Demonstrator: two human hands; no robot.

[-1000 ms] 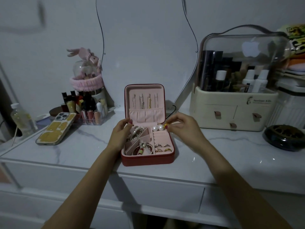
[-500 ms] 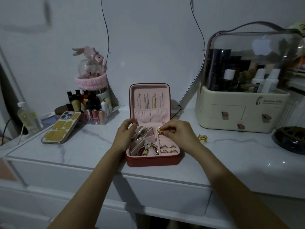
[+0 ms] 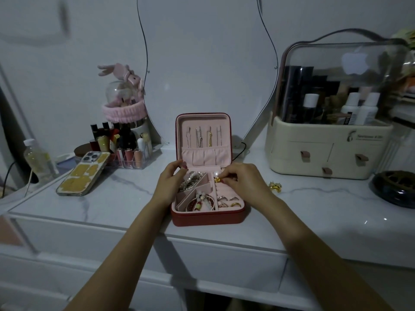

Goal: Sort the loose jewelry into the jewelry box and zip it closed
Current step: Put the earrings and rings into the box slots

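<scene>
The red zip-around jewelry box with pink lining (image 3: 207, 215) sits open at the frame's centre on the white marbled counter (image 3: 112, 198). The right hand (image 3: 243, 181) pinches a small gold earring (image 3: 217, 180) over the ring rolls; its fingers are curled together. The left hand (image 3: 171, 182) grips the box's left wall. A loose gold jewelry piece (image 3: 275, 186) lies on the counter right of the box.

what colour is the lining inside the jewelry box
Pale pink lining, inside a dark red jewelry box; head view.
</scene>
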